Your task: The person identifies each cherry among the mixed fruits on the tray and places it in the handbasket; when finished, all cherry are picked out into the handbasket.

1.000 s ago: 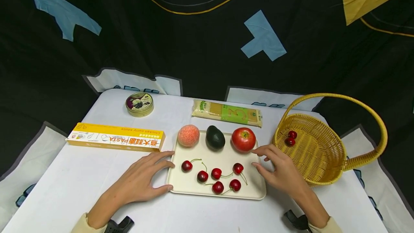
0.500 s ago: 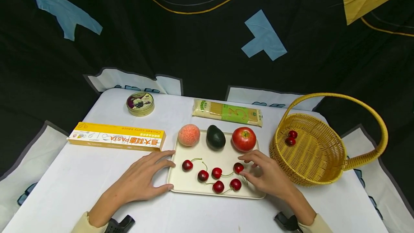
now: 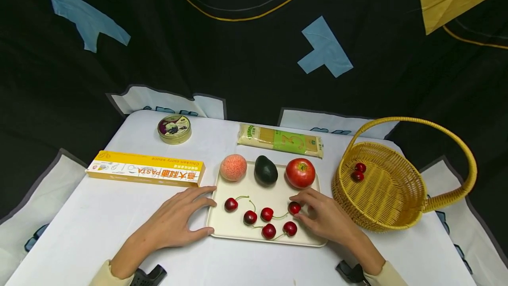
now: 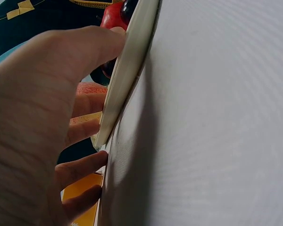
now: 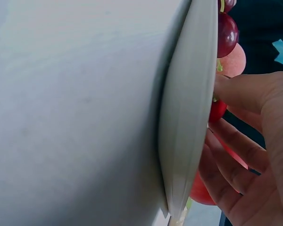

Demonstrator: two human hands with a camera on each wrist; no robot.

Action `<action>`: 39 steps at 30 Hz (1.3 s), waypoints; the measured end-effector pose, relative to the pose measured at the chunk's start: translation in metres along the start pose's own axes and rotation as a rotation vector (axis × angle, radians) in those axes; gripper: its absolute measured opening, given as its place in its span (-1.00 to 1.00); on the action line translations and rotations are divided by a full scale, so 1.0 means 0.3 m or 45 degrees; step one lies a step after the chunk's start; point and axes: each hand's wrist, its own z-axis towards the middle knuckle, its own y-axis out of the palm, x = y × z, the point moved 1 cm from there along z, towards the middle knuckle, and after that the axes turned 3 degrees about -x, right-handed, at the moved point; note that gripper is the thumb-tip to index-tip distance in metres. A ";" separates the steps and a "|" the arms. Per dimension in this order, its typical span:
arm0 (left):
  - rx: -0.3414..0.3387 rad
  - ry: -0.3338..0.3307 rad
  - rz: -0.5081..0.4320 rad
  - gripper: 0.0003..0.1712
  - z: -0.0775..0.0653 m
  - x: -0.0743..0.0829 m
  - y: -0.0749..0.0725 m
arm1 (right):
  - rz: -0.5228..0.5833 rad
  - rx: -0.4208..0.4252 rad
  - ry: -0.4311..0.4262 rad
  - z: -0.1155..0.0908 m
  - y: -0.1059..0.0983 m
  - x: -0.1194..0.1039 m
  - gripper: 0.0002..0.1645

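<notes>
White table bearing tray, basket, yellow box, round tin, packet

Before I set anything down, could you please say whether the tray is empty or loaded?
Loaded: the tray carries five loose cherries and three larger fruits, and the right hand pinches a sixth cherry.

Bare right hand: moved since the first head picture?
Yes: the right hand moved left, further over the cream rectangular tray, away from the yellow wicker basket.
</notes>
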 end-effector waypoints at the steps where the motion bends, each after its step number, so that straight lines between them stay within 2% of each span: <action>1: 0.000 0.000 0.001 -0.39 0.000 0.000 0.000 | -0.003 -0.007 -0.003 0.000 0.001 0.001 -0.50; 10: 0.002 0.002 0.001 -0.39 -0.001 0.000 0.001 | -0.021 -0.037 -0.012 0.000 0.007 0.006 -0.51; 17: -0.007 0.000 -0.002 -0.40 -0.003 0.001 0.004 | -0.069 -0.036 0.027 -0.004 -0.012 -0.001 -0.51; 22: -0.005 0.003 -0.003 -0.39 -0.003 0.000 0.005 | -0.053 0.041 0.033 -0.005 -0.051 -0.011 -0.49; 27: 0.003 0.004 -0.001 -0.39 -0.004 0.000 0.005 | -0.011 0.116 -0.022 -0.005 -0.098 -0.015 -0.47; 33: 0.015 0.016 -0.007 -0.39 0.000 0.003 0.003 | -0.050 0.208 -0.074 -0.008 -0.155 -0.010 -0.48; 39: 0.006 0.008 -0.005 -0.39 0.002 0.002 0.000 | -0.080 0.305 -0.082 -0.023 -0.196 0.006 -0.47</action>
